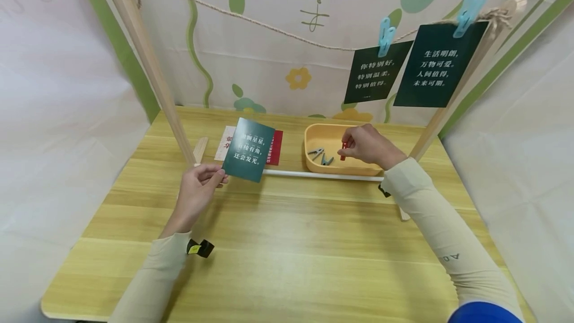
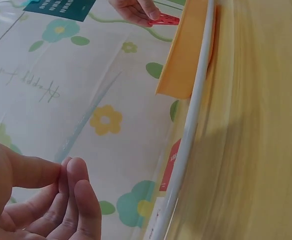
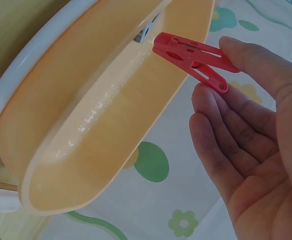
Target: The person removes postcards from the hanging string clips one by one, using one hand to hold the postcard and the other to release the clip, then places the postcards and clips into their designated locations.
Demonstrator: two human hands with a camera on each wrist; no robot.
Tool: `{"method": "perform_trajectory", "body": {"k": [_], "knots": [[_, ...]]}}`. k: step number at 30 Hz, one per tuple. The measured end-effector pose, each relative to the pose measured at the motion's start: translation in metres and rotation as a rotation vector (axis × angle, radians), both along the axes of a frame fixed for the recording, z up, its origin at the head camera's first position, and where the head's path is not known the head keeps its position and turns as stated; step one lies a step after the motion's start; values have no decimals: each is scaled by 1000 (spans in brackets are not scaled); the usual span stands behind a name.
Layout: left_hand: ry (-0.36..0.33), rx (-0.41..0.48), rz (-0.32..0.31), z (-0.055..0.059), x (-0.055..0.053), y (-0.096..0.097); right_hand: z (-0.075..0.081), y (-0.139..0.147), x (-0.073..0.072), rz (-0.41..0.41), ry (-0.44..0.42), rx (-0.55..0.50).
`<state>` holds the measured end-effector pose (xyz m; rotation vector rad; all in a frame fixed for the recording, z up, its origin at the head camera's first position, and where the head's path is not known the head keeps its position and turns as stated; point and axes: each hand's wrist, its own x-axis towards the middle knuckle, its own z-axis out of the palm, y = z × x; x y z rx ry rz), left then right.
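A dark green card [image 1: 249, 149] with white writing is pinched at its lower left corner by my left hand [image 1: 201, 187], raised over the table. In the left wrist view that card [image 2: 89, 116] shows only as a thin edge. My right hand [image 1: 368, 145] is above the yellow tray [image 1: 314, 136] and pinches a red clothespin [image 3: 193, 56] between thumb and fingers. Several other clothespins [image 1: 324, 157] lie in the tray. Two dark green cards, a smaller one [image 1: 376, 71] and a larger one [image 1: 441, 64], hang from the twine [image 1: 251, 17] on light blue clothespins [image 1: 386, 37].
Wooden posts, one left [image 1: 150, 64] and one right [image 1: 432, 131], hold the twine. A white rod [image 1: 309, 175] runs low between them, in front of the tray. A red card [image 1: 275, 148] and a white card [image 1: 222, 148] lie behind the raised card.
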<state>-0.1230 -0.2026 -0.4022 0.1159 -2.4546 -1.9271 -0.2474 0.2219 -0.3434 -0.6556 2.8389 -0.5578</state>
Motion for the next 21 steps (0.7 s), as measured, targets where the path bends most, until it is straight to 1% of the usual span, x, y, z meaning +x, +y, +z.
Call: {"method": "perform_trajectory", "body": {"k": [9, 14, 21], "knots": [[-4, 8, -1, -12, 10, -7, -6, 2, -3, -7, -12, 10], [-20, -5, 1, -14, 17, -13, -10, 2, -2, 4, 2, 13], [-65, -45, 1, -16, 25, -23, -13, 1, -3, 15, 23, 29]]}}
